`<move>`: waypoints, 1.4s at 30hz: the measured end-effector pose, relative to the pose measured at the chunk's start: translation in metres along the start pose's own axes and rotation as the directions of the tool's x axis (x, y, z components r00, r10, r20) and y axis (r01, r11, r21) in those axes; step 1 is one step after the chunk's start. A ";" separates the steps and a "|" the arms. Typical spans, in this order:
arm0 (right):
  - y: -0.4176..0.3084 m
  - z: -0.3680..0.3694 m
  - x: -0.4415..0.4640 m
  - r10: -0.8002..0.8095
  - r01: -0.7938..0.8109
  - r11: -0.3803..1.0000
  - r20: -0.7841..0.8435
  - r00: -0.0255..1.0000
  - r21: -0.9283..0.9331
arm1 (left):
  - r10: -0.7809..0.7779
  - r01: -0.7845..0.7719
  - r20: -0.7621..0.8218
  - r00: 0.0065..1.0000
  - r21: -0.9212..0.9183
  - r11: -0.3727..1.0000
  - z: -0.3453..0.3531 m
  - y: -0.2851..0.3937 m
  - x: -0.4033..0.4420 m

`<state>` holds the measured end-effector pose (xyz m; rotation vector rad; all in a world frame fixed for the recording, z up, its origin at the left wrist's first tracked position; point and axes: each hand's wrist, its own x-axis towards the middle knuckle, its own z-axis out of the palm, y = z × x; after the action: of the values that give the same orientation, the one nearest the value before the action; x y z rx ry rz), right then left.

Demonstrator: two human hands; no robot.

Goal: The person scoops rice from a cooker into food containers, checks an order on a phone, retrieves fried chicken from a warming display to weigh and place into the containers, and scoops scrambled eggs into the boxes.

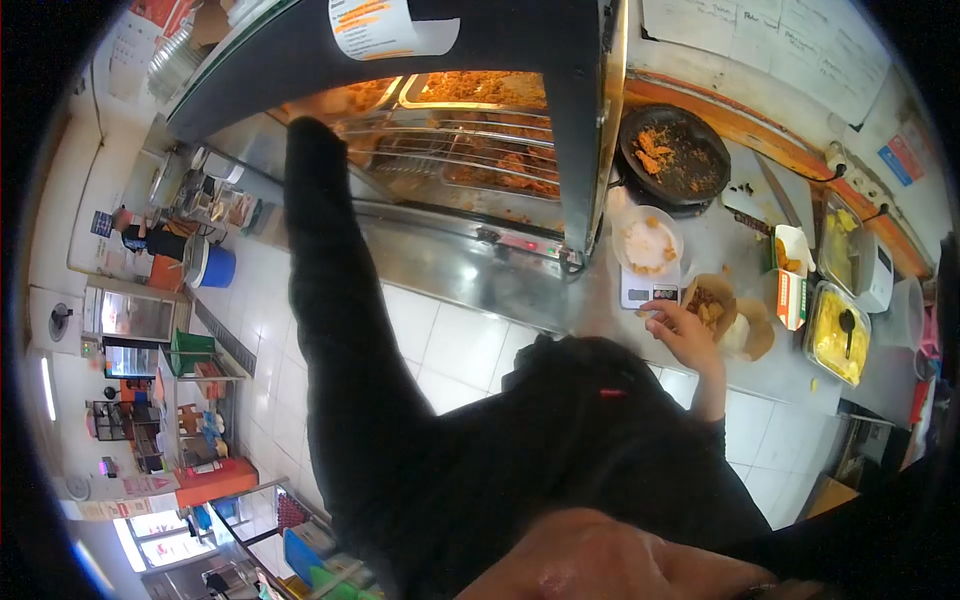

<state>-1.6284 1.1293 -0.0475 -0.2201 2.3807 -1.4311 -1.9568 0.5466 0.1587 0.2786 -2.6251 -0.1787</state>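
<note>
The right hand [686, 335], fingers apart, was by the white rectangular scale [635, 291] at three o'clock; the left hand, hidden, I couldn't tell.

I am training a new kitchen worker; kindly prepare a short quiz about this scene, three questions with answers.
1. True or false: the round black frying pan is without food.
2. Which of these is nearest to the right hand: (A) the blue plastic bucket, (B) the small white digital scale, or (C) the long metal knife?
3. What stands on the scale?

Key: 1. False; orange-brown food lies inside. 2. B. 3. A round translucent bowl with white and golden food.
</note>
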 end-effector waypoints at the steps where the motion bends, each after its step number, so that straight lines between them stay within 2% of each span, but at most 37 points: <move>1: 0.000 0.000 -0.002 0.008 -0.008 1.000 0.000 1.000 0.006 | 0.005 -0.005 0.002 1.000 0.006 1.000 0.001 0.001 -0.002; 7: 0.005 0.002 -0.008 -0.004 0.004 1.000 0.001 1.000 -0.012 | 0.031 -0.031 0.011 0.999 0.014 0.999 0.003 0.009 -0.018; 9: 0.003 0.002 -0.009 0.019 -0.019 0.999 -0.001 1.000 -0.038 | 0.074 -0.074 0.001 0.997 0.009 0.997 0.001 0.012 -0.033; 11: 0.008 0.002 -0.012 0.024 -0.024 1.000 0.000 1.000 0.019 | 0.140 -0.140 -0.016 0.990 -0.013 0.990 -0.005 0.017 -0.059; 13: 0.012 0.000 -0.015 0.016 -0.016 0.999 -0.007 1.000 0.028 | 0.189 -0.188 -0.009 0.982 -0.150 0.971 -0.024 0.024 -0.106; 14: 0.014 -0.002 -0.018 0.018 -0.017 0.999 -0.009 1.000 0.033 | 0.141 -0.114 0.028 0.990 -0.450 0.886 -0.033 0.028 -0.139; 15: 0.016 -0.003 -0.020 0.013 -0.013 0.999 -0.012 1.000 0.038 | -0.062 0.170 0.159 0.985 -0.938 0.304 -0.039 0.047 -0.167; 16: 0.018 -0.005 -0.021 0.004 -0.003 0.999 -0.013 1.000 0.044 | -0.109 0.306 0.403 0.909 -0.820 -0.485 -0.046 0.071 -0.197; 18: 0.022 -0.008 -0.024 0.049 -0.049 0.997 0.008 0.999 0.063 | 0.252 0.473 0.400 0.881 -0.751 -0.461 -0.035 0.088 -0.260; 19: 0.024 -0.010 -0.026 0.060 -0.061 0.996 0.018 0.998 0.072 | 0.010 0.568 0.573 0.819 -0.810 -0.147 -0.057 0.137 -0.299; 20: 0.026 -0.012 -0.028 0.070 -0.072 0.994 0.033 0.997 0.079 | 0.152 0.635 0.619 0.770 -0.766 -0.102 -0.031 0.145 -0.321; 21: 0.029 -0.014 -0.028 0.067 -0.070 0.995 0.038 0.997 0.074 | 0.278 0.693 0.680 0.678 -0.718 0.067 -0.035 0.180 -0.339; 22: 0.030 -0.015 -0.027 0.064 -0.067 0.996 0.047 0.997 0.066 | 0.330 0.743 0.717 0.613 -0.666 0.067 -0.022 0.216 -0.355; 23: 0.031 -0.015 -0.028 0.060 -0.063 0.996 0.056 0.997 0.058 | 0.449 0.788 0.742 0.498 -0.603 0.122 -0.003 0.242 -0.360; 24: 0.030 -0.017 -0.029 0.053 -0.057 0.997 0.061 0.997 0.059 | 0.594 0.855 0.742 0.310 -0.491 0.167 0.056 0.257 -0.362; 25: 0.026 -0.019 -0.030 0.045 -0.049 0.997 0.063 0.997 0.060 | 0.566 0.841 0.758 0.324 -0.505 0.195 0.087 0.285 -0.370; 26: 0.024 -0.021 -0.031 0.035 -0.039 0.997 0.062 0.997 0.060 | 0.546 0.729 0.722 0.425 -0.631 0.266 0.129 0.311 -0.379; 27: 0.024 -0.022 -0.033 0.030 -0.033 0.998 0.057 0.998 0.058 | 0.535 0.593 0.665 0.520 -0.733 0.334 0.180 0.330 -0.388; 28: 0.024 -0.024 -0.036 0.026 -0.028 0.998 0.050 0.998 0.054 | 0.600 0.375 0.511 0.615 -0.859 0.347 0.250 0.333 -0.400; 29: 0.027 -0.027 -0.041 0.023 -0.025 0.998 0.041 0.999 0.052 | 0.710 0.063 0.408 0.574 -0.886 0.459 0.273 0.344 -0.399; 30: 0.031 -0.031 -0.047 0.019 -0.020 0.997 0.016 1.000 0.071 | 0.803 -0.266 0.295 0.518 -0.837 0.479 0.296 0.355 -0.398; 31: 0.036 -0.033 -0.054 0.017 -0.016 0.996 -0.009 1.000 0.093 | 0.886 -0.640 0.322 0.335 -0.612 0.464 0.289 0.367 -0.387; 32: 0.040 -0.034 -0.062 0.017 -0.013 0.993 -0.035 0.999 0.117 | 0.907 -0.707 0.330 0.261 -0.575 0.413 0.280 0.370 -0.380; 34: 0.053 -0.039 -0.081 0.066 -0.052 0.988 -0.092 0.994 0.144 | 0.928 -0.637 0.282 0.246 -0.675 0.373 0.280 0.368 -0.370; 37: 0.076 -0.046 -0.112 0.147 -0.129 0.981 -0.123 0.981 0.146 | 0.904 -0.419 0.263 0.338 -0.818 0.394 0.290 0.355 -0.351; 40: 0.099 -0.050 -0.136 0.208 -0.184 0.969 -0.140 0.968 0.163 | 0.799 -0.221 0.371 0.474 -0.828 0.515 0.291 0.353 -0.343; 42: 0.110 -0.055 -0.143 0.235 -0.211 0.963 -0.141 0.962 0.168 | 0.690 -0.304 0.303 0.658 -0.731 0.611 0.286 0.350 -0.344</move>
<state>-1.5110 1.2714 -0.0896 0.2043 2.3156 -1.5600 -1.8577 0.9867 -0.1865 -0.9393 -2.8516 -1.0530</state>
